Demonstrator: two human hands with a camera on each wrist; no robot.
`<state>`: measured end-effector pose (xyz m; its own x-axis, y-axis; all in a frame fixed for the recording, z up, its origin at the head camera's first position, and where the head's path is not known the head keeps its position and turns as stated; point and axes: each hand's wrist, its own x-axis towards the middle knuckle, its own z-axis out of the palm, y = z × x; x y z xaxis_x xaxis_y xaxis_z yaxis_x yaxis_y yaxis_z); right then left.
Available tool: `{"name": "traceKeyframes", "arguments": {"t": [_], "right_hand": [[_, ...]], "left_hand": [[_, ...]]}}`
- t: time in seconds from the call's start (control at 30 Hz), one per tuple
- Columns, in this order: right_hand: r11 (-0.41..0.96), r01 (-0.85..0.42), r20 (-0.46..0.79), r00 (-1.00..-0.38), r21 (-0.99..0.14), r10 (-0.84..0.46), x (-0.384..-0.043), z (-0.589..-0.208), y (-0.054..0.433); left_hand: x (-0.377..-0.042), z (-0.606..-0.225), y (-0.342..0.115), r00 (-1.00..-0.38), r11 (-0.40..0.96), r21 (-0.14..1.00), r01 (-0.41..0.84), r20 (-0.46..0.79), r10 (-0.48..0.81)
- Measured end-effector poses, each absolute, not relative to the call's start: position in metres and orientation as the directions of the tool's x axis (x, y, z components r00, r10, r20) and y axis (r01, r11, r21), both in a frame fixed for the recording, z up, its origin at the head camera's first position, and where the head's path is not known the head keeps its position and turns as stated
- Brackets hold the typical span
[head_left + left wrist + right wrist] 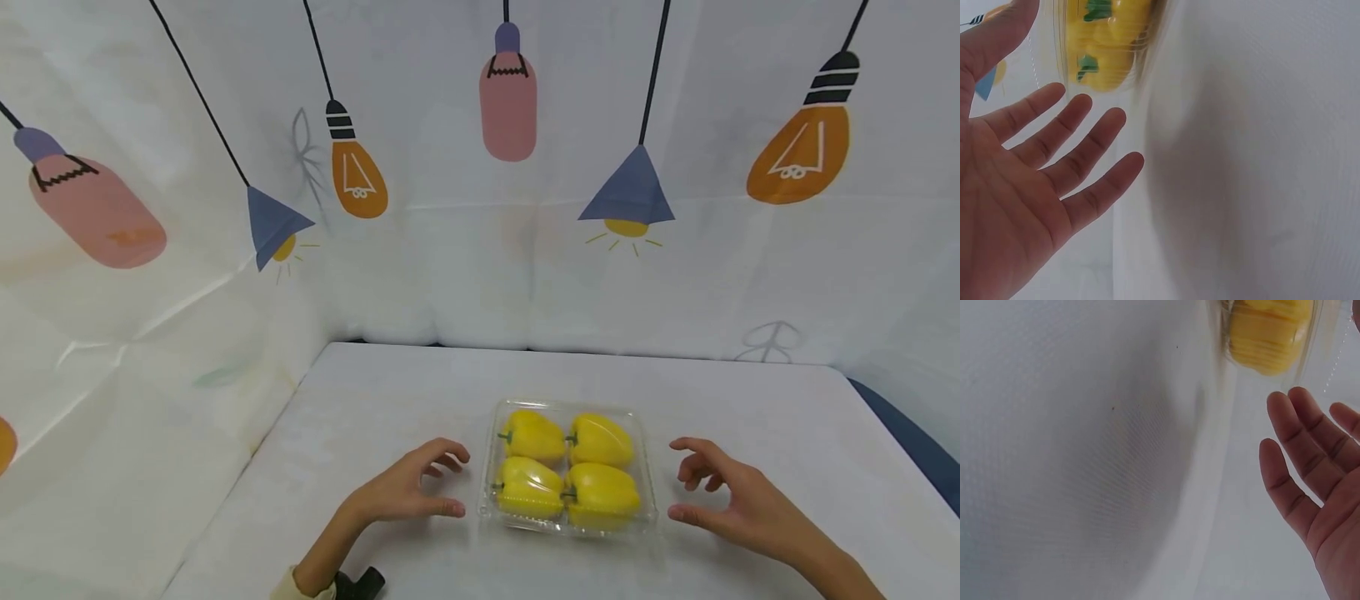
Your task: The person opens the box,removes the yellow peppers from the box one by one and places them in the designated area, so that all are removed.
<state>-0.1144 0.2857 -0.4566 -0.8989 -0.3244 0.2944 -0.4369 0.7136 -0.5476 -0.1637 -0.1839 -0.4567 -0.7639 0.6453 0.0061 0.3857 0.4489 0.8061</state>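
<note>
On the white table sits a clear plastic box (489,467) with several yellow bell peppers (600,440) inside, lying on their sides with green stems pointing left. My left hand (411,485) is just left of the box, fingers loosely bent and thumb apart, holding nothing. On the box's other side my right hand (738,500) mirrors it, also holding nothing. A gap separates each hand from the box. The left wrist view shows the spread fingers (1100,194) below the box's end; in the right wrist view the relaxed fingers (1304,437) point up toward it.
The white table (405,375) reaches back to a hanging white cloth (442,275) printed with lamps and bulbs. Another stretch of cloth (150,400) runs along the left edge. A dark blue surface (911,437) shows beyond the right edge.
</note>
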Motion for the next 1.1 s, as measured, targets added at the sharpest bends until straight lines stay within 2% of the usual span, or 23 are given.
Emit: {"name": "traceKeyframes", "arguments": {"t": [0.33,0.57,0.73,1.1], "right_hand": [[0.696,-0.417,0.228,-0.907,-0.584,-0.353,-0.111,-0.457,0.279],[0.668,-0.444,0.218,-0.891,-0.597,-0.397,-0.11,-0.458,0.274],[0.666,-0.417,0.158,-0.896,-0.619,-0.414,-0.108,-0.457,0.275],[0.619,-0.469,0.198,-0.868,-0.63,-0.455,-0.104,-0.463,0.273]], "left_hand": [[-0.161,-0.457,-0.177,-0.742,0.413,0.839,0.355,-0.016,0.67],[-0.159,-0.461,-0.176,-0.721,0.367,0.859,0.358,0.005,0.693],[-0.159,-0.465,-0.172,-0.701,0.335,0.863,0.378,0.03,0.713],[-0.156,-0.464,-0.168,-0.731,0.354,0.861,0.365,0.03,0.682]]}}
